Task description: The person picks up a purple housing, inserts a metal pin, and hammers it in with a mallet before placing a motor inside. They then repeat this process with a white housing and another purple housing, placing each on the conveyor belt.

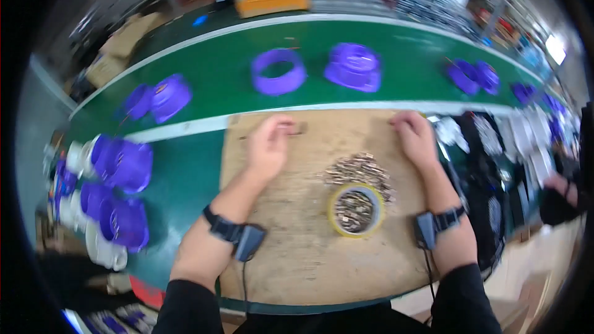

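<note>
- The left hand (269,147) is loosely curled over the cardboard (278,260); whether anything is pinched cannot be told.
- The right hand (417,139) is similarly curled, its grasp likewise unclear.
- Between the hands, closer to the body, small metal pieces (362,170) are heaped.
- Nearer the body still, a yellow ring (332,213) is filled with similar pieces.

A brown board (291,256) — on a green table (179,192) — bears metal pieces (359,170) and a yellow ring (332,213)
</note>
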Demonstrator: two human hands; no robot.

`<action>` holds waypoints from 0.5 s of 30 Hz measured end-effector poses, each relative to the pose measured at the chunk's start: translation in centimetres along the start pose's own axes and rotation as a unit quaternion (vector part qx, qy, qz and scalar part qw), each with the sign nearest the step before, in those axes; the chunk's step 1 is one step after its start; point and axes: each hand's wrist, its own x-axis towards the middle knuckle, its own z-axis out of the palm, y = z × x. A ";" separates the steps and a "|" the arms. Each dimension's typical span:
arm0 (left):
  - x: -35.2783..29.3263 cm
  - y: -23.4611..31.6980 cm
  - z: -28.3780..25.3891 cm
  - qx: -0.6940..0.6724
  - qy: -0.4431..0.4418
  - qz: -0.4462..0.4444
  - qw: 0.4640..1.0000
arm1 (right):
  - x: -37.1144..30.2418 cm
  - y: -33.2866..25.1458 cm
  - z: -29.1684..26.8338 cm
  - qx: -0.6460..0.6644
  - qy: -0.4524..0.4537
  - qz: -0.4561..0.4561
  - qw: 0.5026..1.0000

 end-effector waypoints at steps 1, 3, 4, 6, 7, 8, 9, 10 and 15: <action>-0.1 -0.2 0.3 0.021 0.011 0.024 0.999 | 0.0 -0.4 -0.4 -0.039 0.002 -0.030 0.999; 0.8 -0.1 1.2 -0.031 -0.008 0.027 0.999 | 0.4 0.5 -1.1 0.010 -0.013 0.044 0.999; 1.3 0.6 1.3 -0.016 -0.020 0.045 0.999 | 0.4 1.7 -1.7 0.012 -0.012 0.025 1.000; 1.8 1.7 1.2 0.013 -0.042 0.040 0.998 | 0.4 1.7 -2.0 0.066 -0.017 0.017 0.998; 1.6 2.0 0.8 0.026 -0.020 0.038 0.999 | 0.4 2.1 -2.1 0.082 -0.024 0.011 0.996; 1.5 2.3 0.5 0.042 -0.024 0.041 0.998 | 0.3 2.4 -2.2 0.083 -0.033 0.031 0.996; 1.5 2.5 0.0 0.058 -0.029 0.045 0.997 | 0.5 2.0 -1.8 0.084 -0.040 0.051 0.994; 1.4 2.8 -0.5 0.066 -0.017 0.045 0.997 | 0.6 1.4 -1.2 0.093 -0.035 0.064 0.993; 1.4 3.1 -0.8 0.068 -0.021 0.062 0.996 | 1.0 1.9 -1.1 0.107 -0.042 0.050 0.992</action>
